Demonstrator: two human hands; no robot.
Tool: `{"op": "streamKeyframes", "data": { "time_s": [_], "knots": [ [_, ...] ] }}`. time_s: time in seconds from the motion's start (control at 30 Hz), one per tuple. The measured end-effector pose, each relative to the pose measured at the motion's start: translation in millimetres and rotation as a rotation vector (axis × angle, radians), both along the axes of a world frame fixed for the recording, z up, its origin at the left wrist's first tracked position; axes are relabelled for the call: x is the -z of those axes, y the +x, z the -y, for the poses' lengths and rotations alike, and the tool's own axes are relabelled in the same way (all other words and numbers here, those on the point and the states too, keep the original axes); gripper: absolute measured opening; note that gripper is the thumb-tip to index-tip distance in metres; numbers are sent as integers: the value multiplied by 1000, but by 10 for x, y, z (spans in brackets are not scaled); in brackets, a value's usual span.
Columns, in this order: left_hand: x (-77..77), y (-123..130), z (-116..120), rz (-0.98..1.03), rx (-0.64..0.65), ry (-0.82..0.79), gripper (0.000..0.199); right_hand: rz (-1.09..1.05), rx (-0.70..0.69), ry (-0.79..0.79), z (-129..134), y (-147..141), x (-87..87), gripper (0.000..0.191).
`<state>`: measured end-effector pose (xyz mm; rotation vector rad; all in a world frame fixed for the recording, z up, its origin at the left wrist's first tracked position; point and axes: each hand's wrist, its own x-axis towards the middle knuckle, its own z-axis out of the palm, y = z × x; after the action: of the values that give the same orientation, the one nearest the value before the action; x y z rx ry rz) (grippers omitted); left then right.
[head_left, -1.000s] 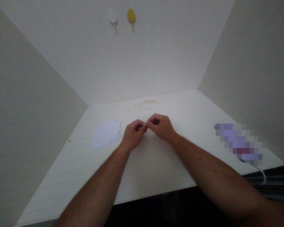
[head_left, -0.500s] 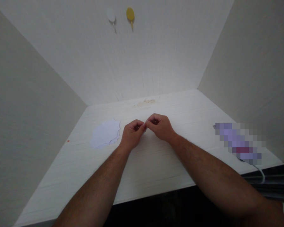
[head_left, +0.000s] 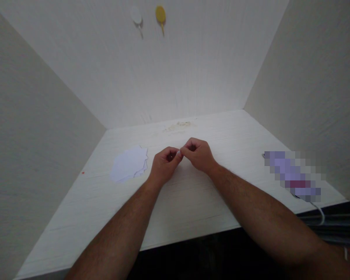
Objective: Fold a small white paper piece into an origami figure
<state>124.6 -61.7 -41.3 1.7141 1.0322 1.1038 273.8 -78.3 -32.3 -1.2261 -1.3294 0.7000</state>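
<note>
White tabletop [head_left: 192,210] here, boxed in by pale panels, and both hands are right around the middle of it. The left hand [head_left: 165,165] and right hand [head_left: 198,155] are together, thumb and fingers pinched closed on each, with the fingertips meeting. There's a tiny pale spot [head_left: 179,153] right where they meet, but it's too small to tell if that's a nail or some little thing being pinched, so I can't say what they're clamped on, if anything.

The paper pile [head_left: 128,165] is the nearest loose stuff, lying flat on the table just left of the left hand, well, near it, not touching. White sheets, kinda fanned, with jagged corners poking out on the right side. Further left there's a small orange-red speck [head_left: 83,172] by the table's edge.

Over on the right, well apart from the hands, is a pixelated purplish object [head_left: 291,175], too blurred out to identify, with a white cable [head_left: 321,214] by its near end. Up on the back wall [head_left: 175,74] there's a white hook [head_left: 136,16] beside a yellow hook [head_left: 160,14], and some brownish marks [head_left: 179,126] sit on the table near that wall.
</note>
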Motion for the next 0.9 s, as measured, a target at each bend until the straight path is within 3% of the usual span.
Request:
{"op": "streamKeyframes", "data": {
  "time_s": [0.2,0.57,0.9],
  "knots": [
    [-34,3,20,-9,-31,-25,22,1,-30,-14,9,2,-10,15],
    [21,-25,-42,108,77,-213,26,-94,-81,-66,11,-3,-2,14],
    [-69,11,-2,99,-21,-106,32,-147,-200,-131,-49,50,20,25]
  ]
}}
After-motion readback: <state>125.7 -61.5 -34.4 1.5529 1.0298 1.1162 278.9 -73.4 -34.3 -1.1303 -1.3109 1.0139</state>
